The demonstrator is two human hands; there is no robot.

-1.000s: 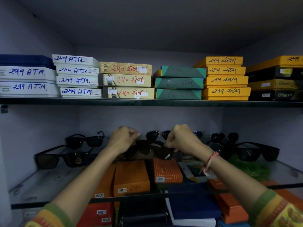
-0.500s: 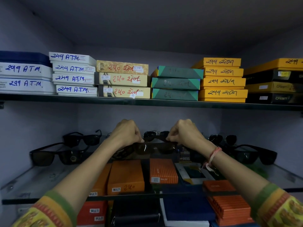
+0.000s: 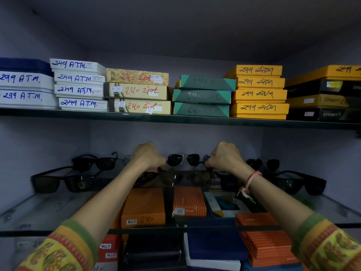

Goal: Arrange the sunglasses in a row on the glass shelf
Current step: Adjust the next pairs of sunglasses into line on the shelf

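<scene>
My left hand and my right hand are both closed on the two ends of a brown-lensed pair of sunglasses, held low over the middle of the glass shelf. Right behind it, between my fists, stands a dark aviator pair. On the left of the shelf lie a large black pair and, further back, another black pair. On the right are a black pair and a dark aviator pair behind it.
An upper shelf just above my hands carries stacks of white, beige, green, yellow and black boxes. Under the glass, orange boxes and dark blue boxes show through. Side walls close the shelf at left and right.
Both hands have carried the brown-lensed pair a little further back, closer to the aviator pair. The other sunglasses have not moved.
</scene>
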